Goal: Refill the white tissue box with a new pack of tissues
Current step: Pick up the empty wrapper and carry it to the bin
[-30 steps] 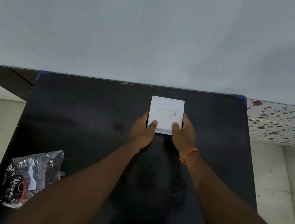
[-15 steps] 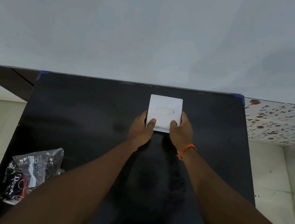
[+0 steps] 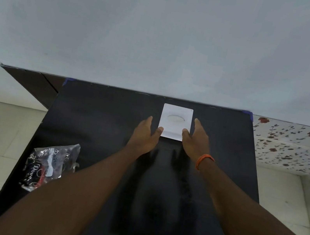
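White tissue box (image 3: 176, 121) near table's far edge, left hand (image 3: 145, 134), right hand (image 3: 194, 139) spread wide beside it

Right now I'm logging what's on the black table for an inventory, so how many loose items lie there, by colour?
White: 1, the tissue box
Dark, clear-wrapped: 1, the tissue pack
Total: 2 on the table
The left hand and right hand sit open at the box's near corners.
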